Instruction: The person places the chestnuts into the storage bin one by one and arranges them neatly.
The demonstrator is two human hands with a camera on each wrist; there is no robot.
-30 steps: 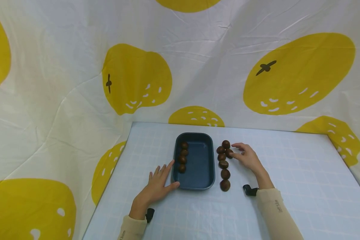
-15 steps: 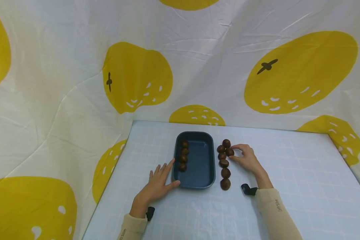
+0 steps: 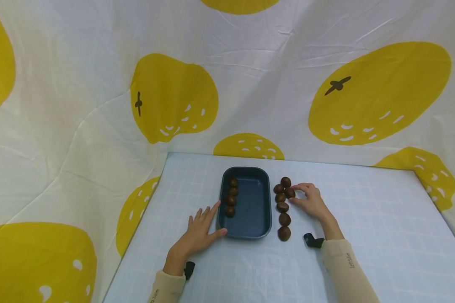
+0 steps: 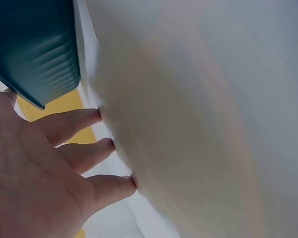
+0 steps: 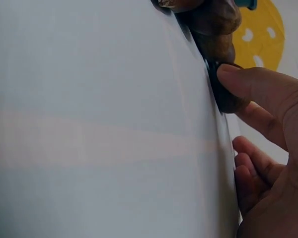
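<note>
A dark blue rectangular tray (image 3: 252, 214) stands on the table, with a column of brown chestnuts (image 3: 231, 201) along its left inner wall. My left hand (image 3: 197, 235) lies spread at the tray's left side, forefinger and thumb at the rim. In the left wrist view, three other fingertips of the left hand (image 4: 64, 163) rest on the tabletop beside the tray (image 4: 44, 59). Right of the tray runs a loose column of more chestnuts (image 3: 282, 207). Beside its upper part, my right hand (image 3: 313, 202) pinches one chestnut (image 5: 226, 94) between thumb and forefinger, low at the table surface.
Pale checked cloth covers the table (image 3: 386, 227). A white curtain (image 3: 258, 84) with large yellow fruit prints hangs behind it and along the left. Black wrist devices (image 3: 314, 240) sit under both forearms.
My right thumb and forefinger have closed in on the chestnut at the right of the column. The left hand and the tray stay put.
</note>
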